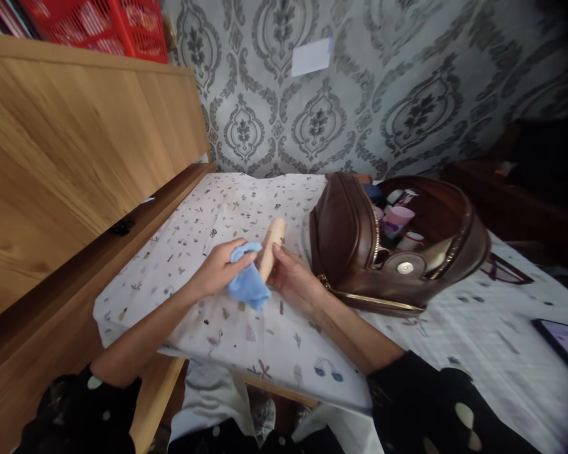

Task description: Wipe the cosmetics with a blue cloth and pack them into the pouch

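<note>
My left hand (224,268) is closed on a blue cloth (250,287), part of which hangs down over the table. Just right of it, my right hand (288,271) grips a beige tube-shaped item (271,246), thumb along its side. The tube tilts, its upper end pointing away from me. The cloth lies close against the tube's left side. What is inside or printed on the tube I cannot make out. To the right of my hands stands a brown leather bag (345,233), unzipped, with a pink container (397,219) and several small items inside.
A white patterned tablecloth (180,252) covers the table. A wooden cabinet (85,145) rises at the left, with a red basket (99,28) on top. Glasses (506,271) and a phone (563,343) lie at the right. Patterned wallpaper (317,123) is behind.
</note>
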`<state>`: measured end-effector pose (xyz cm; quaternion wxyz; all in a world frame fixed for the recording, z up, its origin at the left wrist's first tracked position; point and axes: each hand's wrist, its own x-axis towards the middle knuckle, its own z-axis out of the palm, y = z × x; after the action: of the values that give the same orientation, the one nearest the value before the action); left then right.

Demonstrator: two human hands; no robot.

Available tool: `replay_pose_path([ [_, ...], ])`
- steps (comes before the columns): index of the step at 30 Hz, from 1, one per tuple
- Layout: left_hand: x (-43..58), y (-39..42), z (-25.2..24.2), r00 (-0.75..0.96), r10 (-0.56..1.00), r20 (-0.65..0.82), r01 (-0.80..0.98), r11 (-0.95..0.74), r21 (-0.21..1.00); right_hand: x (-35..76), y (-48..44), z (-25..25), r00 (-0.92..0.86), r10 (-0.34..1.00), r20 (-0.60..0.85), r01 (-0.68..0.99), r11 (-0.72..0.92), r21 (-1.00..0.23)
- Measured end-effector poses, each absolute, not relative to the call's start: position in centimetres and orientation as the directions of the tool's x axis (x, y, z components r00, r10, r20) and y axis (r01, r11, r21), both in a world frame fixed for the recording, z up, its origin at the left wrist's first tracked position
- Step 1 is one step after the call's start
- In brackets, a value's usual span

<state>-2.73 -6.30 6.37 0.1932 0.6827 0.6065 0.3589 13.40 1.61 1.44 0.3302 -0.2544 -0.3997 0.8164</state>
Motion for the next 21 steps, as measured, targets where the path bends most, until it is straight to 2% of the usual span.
replay_pose_path([
  [2,-3.5,-4.9,6.0,-0.105,0.952,0.289,0.596,-0.173,0.784,13.5,1.6,1.9,-0.666,0.717,-0.205,-0.321,-0.524,-0.789],
  [5,-4.1,-2.6,5.3,-0.215,0.912,0.348,0.462,-0.219,0.859,13.9,1.7,2.8,-0.779,0.568,-0.265,-0.225,-0.649,-0.727],
  [8,-4.2,-1.0,4.7,-0.101,0.935,0.339,0.273,-0.302,0.913,14.4,2.0,3.3,-0.87,0.411,-0.274,-0.143,-0.742,-0.655],
  [10,-4.3,-0.5,4.3,-0.026,0.956,0.291,0.159,-0.284,0.946,14.6,2.3,3.3,-0.885,0.371,-0.283,-0.111,-0.757,-0.644],
  [15,-5.7,-0.4,3.4,0.034,0.974,0.224,0.025,-0.224,0.974,14.5,2.2,3.1,-0.855,0.421,-0.305,-0.054,-0.655,-0.754],
  [21,-6.6,-1.0,3.3,0.023,0.971,0.239,0.145,-0.239,0.96,14.2,0.9,2.9,-0.743,0.612,-0.269,0.008,-0.394,-0.919],
])
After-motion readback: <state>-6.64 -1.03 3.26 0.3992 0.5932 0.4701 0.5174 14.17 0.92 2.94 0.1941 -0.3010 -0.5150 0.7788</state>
